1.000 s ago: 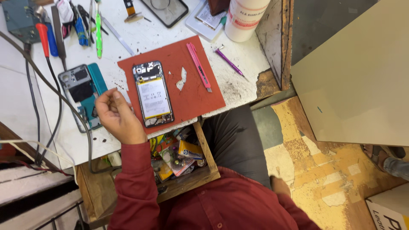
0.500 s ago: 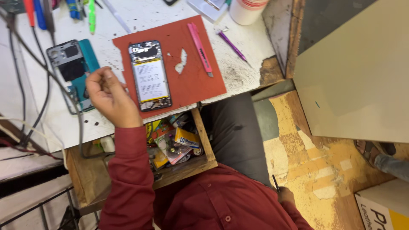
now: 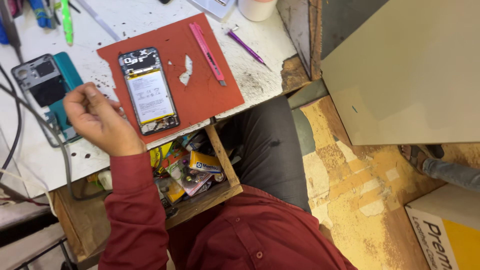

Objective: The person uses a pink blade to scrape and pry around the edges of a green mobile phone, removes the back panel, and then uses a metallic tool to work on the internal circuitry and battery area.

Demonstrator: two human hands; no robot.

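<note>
left hand point(image 3: 100, 120) curled beside opened phone point(image 3: 148, 91) on red mat point(image 3: 200, 90).

One view only, from the head, looking steeply down over the person's own chest and lap. It faces the near edge of the white workbench point(image 3: 260, 75), which fills the upper left; the floor point(image 3: 350, 190) takes the lower right. It sits close, with the left hand point(image 3: 100, 120) large at the bench's near edge.

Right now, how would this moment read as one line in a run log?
left hand: loosely closed, above table edge beside opened phone | phone: on red mat | right hand: not in view | pink tool: lying on mat, untouched
</note>
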